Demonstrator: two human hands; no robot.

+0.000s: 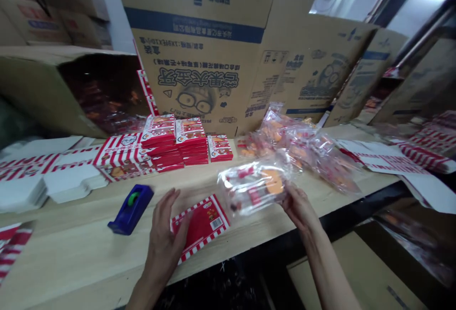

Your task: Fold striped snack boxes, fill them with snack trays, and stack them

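My right hand (297, 205) grips the right edge of a clear plastic packet (254, 184) and holds it above the table. Inside the packet are an orange piece and red-and-white pieces, blurred by glare. On the table by my left hand (166, 234) lies a flat red carton (203, 227) with striped edges and a barcode. The left thumb reaches over the carton's left end, with the fingers apart from it to the left. Beyond the held packet, more clear packets (295, 141) lie in a heap.
A blue tape dispenser (131, 209) stands left of my left hand. Small red boxes (190, 141) are stacked at the back beside flat striped cartons (67, 177). Tall cardboard boxes (203, 53) line the rear. An open carton (331, 272) sits below the table's front edge.
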